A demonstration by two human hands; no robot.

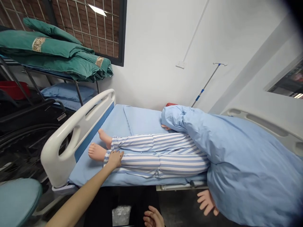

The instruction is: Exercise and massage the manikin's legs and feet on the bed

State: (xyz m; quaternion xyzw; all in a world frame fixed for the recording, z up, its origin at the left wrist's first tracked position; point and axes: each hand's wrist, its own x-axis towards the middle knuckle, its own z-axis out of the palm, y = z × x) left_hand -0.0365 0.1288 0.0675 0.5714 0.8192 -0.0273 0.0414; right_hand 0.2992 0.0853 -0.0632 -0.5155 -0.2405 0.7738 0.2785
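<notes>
A manikin in blue-and-white striped trousers (142, 160) lies on the bed, its bare feet (97, 152) towards the footboard. My left hand (115, 158) is wrapped over the nearer trouser leg just above the ankle; some fingertips are hidden. Low in the view, my right hand (153, 217) hovers beside the bed, loosely curled with its fingers apart and holding nothing. A light blue quilt (229, 151) covers the manikin's upper body and hangs over the near side. One manikin hand (207, 201) sticks out below the quilt's edge.
The white footboard (68, 132) rises on the left, beside a wheelchair (28, 132) and a round stool (20, 201). Green folded covers (56, 53) lie on a rack behind. An IV pole (205, 85) stands beyond the bed, near the wall. A headboard (262, 123) is at right.
</notes>
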